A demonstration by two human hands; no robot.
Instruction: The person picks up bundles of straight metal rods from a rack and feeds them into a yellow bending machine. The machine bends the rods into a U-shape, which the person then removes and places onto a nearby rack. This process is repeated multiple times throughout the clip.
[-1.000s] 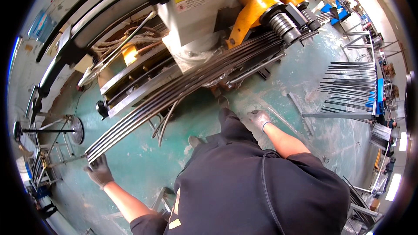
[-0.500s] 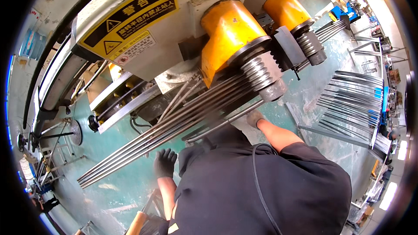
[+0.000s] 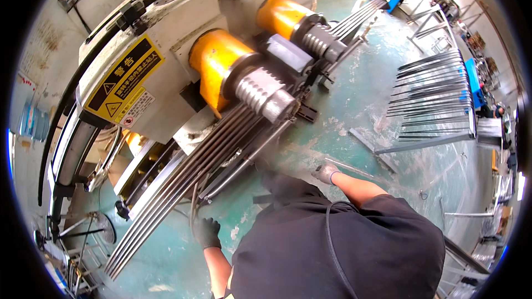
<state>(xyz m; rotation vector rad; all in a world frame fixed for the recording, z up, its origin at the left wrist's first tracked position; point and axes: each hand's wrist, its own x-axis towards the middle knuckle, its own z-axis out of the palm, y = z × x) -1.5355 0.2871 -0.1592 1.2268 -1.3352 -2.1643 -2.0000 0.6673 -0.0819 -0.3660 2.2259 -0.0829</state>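
Beside the lower end of a bundle of long steel rods [image 3: 172, 199], my left hand [image 3: 208, 233] wears a dark grey glove. Its fingers are slightly bent and apart, with nothing seen in them. My right hand [image 3: 325, 174], in a paler, dirty glove, is held low in front of my body, fingers curled in and nothing visible inside. The rods slope up to the right, under a ribbed metal roller [image 3: 260, 91] on an orange machine head [image 3: 219, 61]. Alongside them runs a separate metal bar [image 3: 244, 160], apart from both hands.
A second orange head [image 3: 282, 16] stands farther back, with more rods [image 3: 357, 16] beyond it. To the right, a rack [image 3: 426, 147] carries several dark rods. A loose metal bar [image 3: 374, 152] lies on the green floor. A fan [image 3: 105, 228] stands at left.
My view has swung, so the machine sits farther left. My right hand has come away from beside the bar near the roller. My left hand remains near the lower rods.
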